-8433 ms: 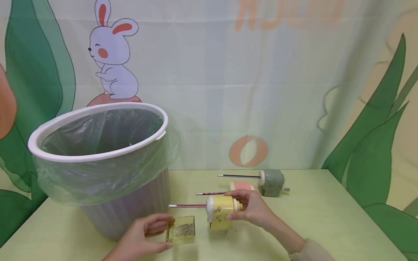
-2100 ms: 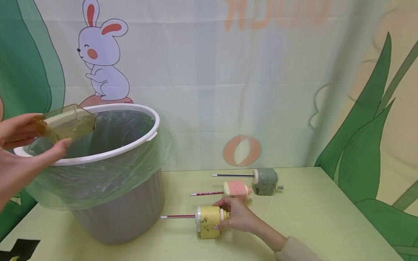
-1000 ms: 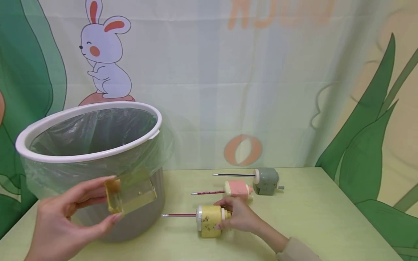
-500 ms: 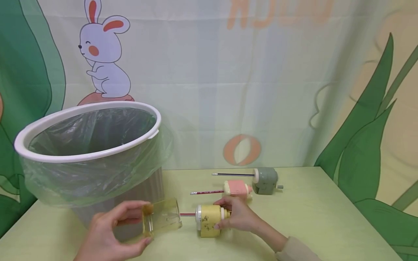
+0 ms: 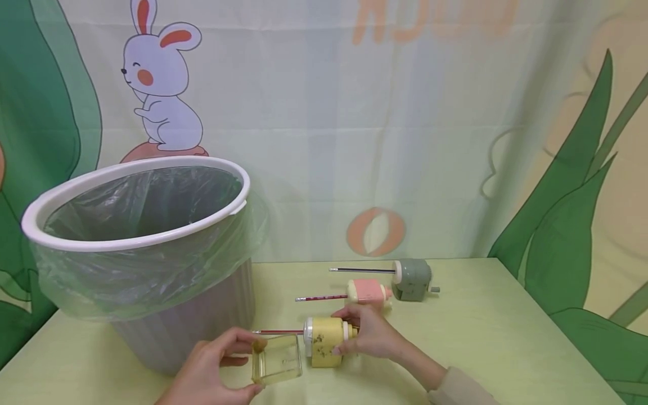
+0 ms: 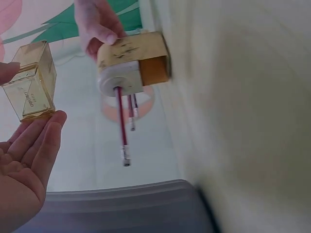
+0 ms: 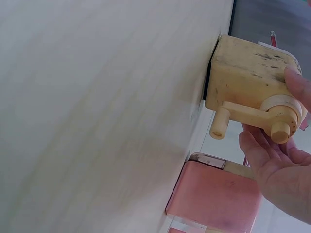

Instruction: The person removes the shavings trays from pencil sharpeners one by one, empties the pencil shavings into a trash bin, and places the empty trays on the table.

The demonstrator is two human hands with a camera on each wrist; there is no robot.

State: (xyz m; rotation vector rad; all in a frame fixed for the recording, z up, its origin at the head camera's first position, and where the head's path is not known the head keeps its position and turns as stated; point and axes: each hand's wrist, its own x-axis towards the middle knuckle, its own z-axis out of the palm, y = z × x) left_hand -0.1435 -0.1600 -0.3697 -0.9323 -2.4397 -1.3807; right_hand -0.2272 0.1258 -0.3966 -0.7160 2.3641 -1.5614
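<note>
My left hand pinches a clear yellow shavings drawer between thumb and fingers, just left of the yellow pencil sharpener. No dark shavings show in the drawer. My right hand grips the sharpener from its crank side as it stands on the table. A red pencil sticks out of the sharpener's front, partly behind the drawer. In the left wrist view, the sharpener's drawer slot gapes below the pencil. The crank handle shows in the right wrist view.
A grey bin with a white rim and green liner stands at the left. Behind the yellow sharpener sit a pink sharpener and a grey-green sharpener, each with a pencil in it. A printed curtain hangs behind the table.
The drawer, with dark shavings in it at first, was tilted over the bin; my left hand has since brought it down and right, beside the sharpener. My right hand stays on the sharpener.
</note>
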